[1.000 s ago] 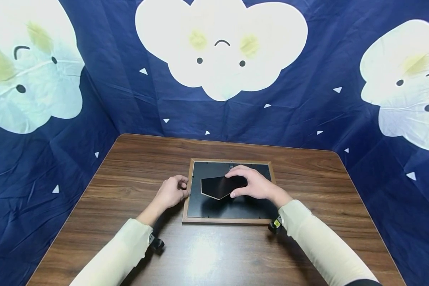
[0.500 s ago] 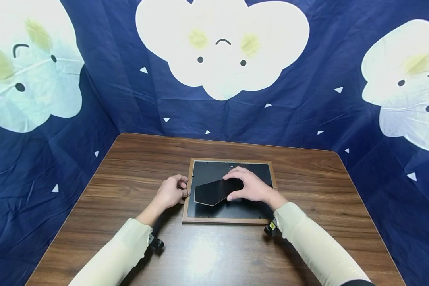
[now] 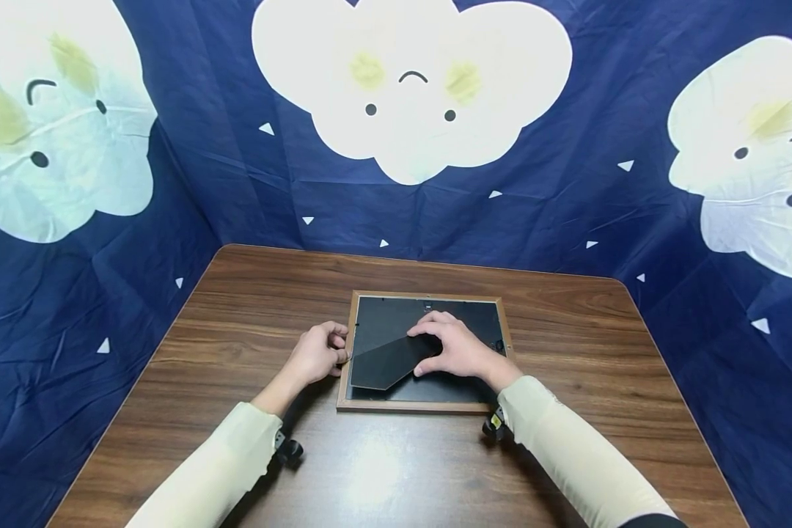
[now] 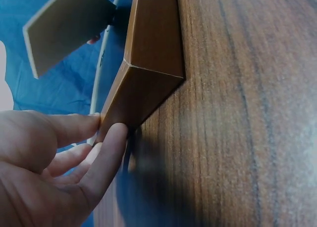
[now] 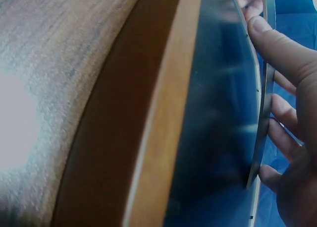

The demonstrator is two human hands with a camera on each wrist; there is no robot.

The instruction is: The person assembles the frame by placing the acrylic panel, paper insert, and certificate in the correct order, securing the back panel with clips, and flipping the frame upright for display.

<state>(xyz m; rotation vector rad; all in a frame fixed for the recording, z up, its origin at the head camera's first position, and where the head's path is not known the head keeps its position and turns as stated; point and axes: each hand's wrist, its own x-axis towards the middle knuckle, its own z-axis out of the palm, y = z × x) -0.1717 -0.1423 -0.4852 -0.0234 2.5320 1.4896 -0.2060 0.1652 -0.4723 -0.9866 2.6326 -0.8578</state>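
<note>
A picture frame (image 3: pixel 409 406) with a brown wooden rim lies on the table, its black back facing up. Over that back, my right hand (image 3: pixel 458 350) grips a black easel stand (image 3: pixel 384 367) by its long edges, thumb on the near side and fingers on the far side. The stand's angled left end is raised off the back in the left wrist view, where the stand (image 4: pixel 69 31) appears tilted. Its right end is hidden under my hand. My left hand (image 3: pixel 317 354) pinches the left rim near a corner of the frame (image 4: pixel 153 33).
The brown wood-grain table (image 3: pixel 237 293) extends around the frame. A blue cloth (image 3: pixel 237 191) with white clouds hangs behind the table and along both sides. A small metal hanger (image 3: pixel 427 306) sits at the back panel's far edge.
The stand's angled end has swung left and toward the front edge of the frame. My right hand has shifted slightly left with it. The left hand and frame stay put.
</note>
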